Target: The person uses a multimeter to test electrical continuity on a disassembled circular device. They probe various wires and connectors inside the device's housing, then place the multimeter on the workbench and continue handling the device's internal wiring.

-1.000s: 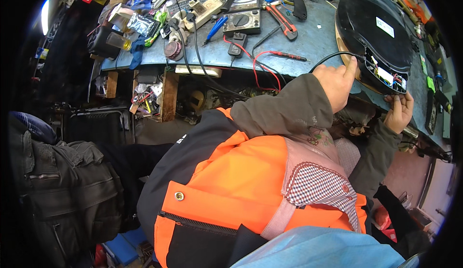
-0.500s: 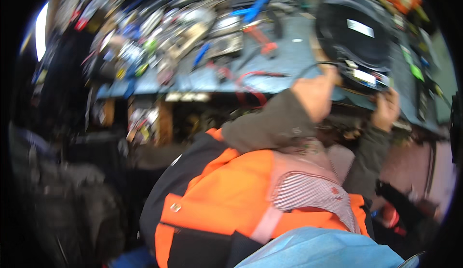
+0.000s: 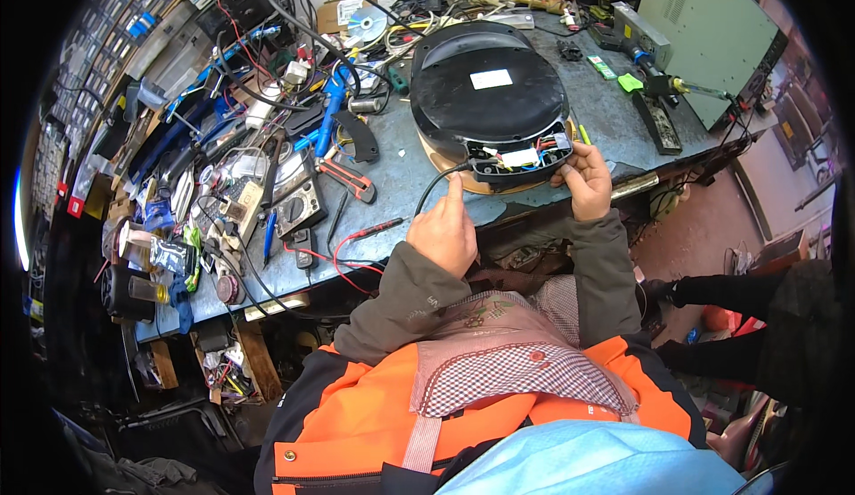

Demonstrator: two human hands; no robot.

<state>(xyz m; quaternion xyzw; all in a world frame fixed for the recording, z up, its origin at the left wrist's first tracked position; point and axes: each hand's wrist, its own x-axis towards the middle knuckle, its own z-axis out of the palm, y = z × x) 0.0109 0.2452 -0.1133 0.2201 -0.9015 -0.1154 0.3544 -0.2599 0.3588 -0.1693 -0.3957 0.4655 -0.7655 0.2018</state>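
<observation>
A round black appliance [image 3: 488, 103] with a pale label lies on the bench, its underside apparently up. At its near edge a compartment [image 3: 521, 158] is uncovered, showing coloured wires and a white part. A black cord [image 3: 434, 187] leaves the compartment's left end and passes behind my left hand [image 3: 445, 232]. That hand's index finger is stretched toward the cord's entry; its other fingers are curled and partly hidden. At the compartment's right corner, my right hand [image 3: 585, 181] has thumb and fingers closed on the appliance's edge. Whether they also pinch a wire is hidden.
Left of the appliance lie a multimeter [image 3: 298, 206], a red-and-black utility knife [image 3: 347, 180], a red test probe [image 3: 378, 228] and dense clutter. A soldering iron [image 3: 655, 72] and a large grey-green metal case [image 3: 708, 36] stand right. Another person's dark-clothed legs [image 3: 726, 295] are at right.
The view has turned and sharpened, so the bench and appliance sit further left in the picture. My left index finger now shows stretched out; my right hand stays at the compartment's right end.
</observation>
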